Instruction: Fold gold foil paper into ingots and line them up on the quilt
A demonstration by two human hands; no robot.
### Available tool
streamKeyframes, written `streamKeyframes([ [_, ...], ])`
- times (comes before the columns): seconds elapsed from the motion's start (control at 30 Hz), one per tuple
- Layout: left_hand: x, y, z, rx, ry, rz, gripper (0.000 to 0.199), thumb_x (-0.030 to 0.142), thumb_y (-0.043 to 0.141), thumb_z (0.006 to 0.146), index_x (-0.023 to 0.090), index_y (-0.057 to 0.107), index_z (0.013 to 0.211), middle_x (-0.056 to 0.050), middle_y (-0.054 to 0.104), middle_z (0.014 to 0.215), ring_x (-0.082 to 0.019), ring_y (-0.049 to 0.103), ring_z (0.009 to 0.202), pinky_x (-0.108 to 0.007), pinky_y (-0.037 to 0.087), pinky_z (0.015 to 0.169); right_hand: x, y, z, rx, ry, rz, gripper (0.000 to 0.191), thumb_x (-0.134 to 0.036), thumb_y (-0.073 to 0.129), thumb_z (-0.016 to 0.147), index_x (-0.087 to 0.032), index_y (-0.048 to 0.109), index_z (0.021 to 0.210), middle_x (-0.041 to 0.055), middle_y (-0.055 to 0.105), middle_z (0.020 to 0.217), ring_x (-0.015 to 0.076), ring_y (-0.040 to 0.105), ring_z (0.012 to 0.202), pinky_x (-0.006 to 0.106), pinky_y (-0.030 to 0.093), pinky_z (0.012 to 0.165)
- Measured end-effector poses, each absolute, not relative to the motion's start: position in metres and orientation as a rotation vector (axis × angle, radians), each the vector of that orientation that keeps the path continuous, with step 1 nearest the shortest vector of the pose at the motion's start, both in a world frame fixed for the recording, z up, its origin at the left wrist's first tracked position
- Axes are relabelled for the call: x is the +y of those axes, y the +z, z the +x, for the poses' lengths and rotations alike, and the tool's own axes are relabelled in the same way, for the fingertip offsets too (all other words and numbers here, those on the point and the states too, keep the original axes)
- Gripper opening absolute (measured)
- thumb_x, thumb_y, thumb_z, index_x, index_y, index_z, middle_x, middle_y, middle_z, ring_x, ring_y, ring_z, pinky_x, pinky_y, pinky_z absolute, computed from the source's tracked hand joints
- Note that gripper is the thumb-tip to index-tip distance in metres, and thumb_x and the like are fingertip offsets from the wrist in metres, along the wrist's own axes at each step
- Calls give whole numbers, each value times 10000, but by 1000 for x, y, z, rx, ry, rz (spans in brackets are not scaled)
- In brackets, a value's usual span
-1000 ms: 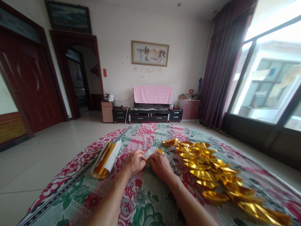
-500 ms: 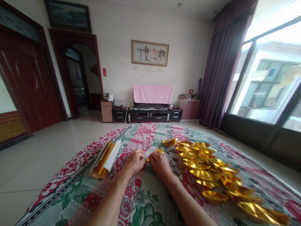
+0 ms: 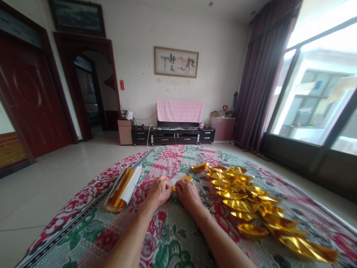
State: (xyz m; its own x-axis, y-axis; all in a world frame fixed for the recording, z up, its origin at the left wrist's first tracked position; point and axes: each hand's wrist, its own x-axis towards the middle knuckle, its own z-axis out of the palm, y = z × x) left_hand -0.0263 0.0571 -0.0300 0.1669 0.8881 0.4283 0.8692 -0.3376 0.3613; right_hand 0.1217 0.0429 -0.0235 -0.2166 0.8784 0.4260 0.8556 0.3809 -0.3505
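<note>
Between my hands is a sheet of gold foil paper (image 3: 179, 178), its white back partly showing and its gold side folded over near the right. My left hand (image 3: 161, 190) pinches its left edge with curled fingers. On the near right part, my right hand (image 3: 187, 191) grips the fold, fingers bent and pressed together. Several folded gold paper ingots (image 3: 237, 205) lie in rows on the right. One gold ingot (image 3: 199, 168) sits just beyond my right hand. To the left rests a curled stack of gold and white paper sheets (image 3: 122, 190).
A round table with a flowered cloth (image 3: 167, 238) spreads under my arms. Beyond it stand a low black TV cabinet (image 3: 173, 139) and a screen under a pink cloth (image 3: 180, 111). A purple curtain (image 3: 255, 89) hangs beside the window at right.
The view has shifted slightly, so everything sits a little further left. My hands keep nearly the same hold on the foil paper.
</note>
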Motion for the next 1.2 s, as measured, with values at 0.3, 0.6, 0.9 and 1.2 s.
streamKeyframes([
  [0.3,56,-30,-21,1895,869,2329,164,134,492,726,163,580,590,-79,624,896,-190,563,870,-311,418,821,44,-26,125,-2039,108,-1419,206,-137,478,775,-171,649,884,52,623,799,139,562,753,212,355,692],
  [0.6,57,-32,-20,1927,922,2311,151,126,500,707,172,554,573,-69,618,861,-187,567,872,-300,422,810,44,-27,126,-2025,147,-1414,186,-158,483,789,-175,653,862,58,612,829,143,551,766,217,360,697],
  [0.9,59,-35,-25,1847,962,2277,85,125,529,701,181,564,647,-39,592,779,-171,554,834,-286,408,801,43,-27,127,-2060,146,-1376,215,-174,451,837,-183,653,764,36,571,768,120,518,740,194,342,679],
  [1.2,59,-32,-30,1694,877,2275,137,149,550,717,208,665,762,-29,600,899,-162,541,925,-283,384,878,40,-26,125,-2063,140,-1367,228,-162,447,836,-184,661,761,38,554,759,125,503,764,206,341,711],
])
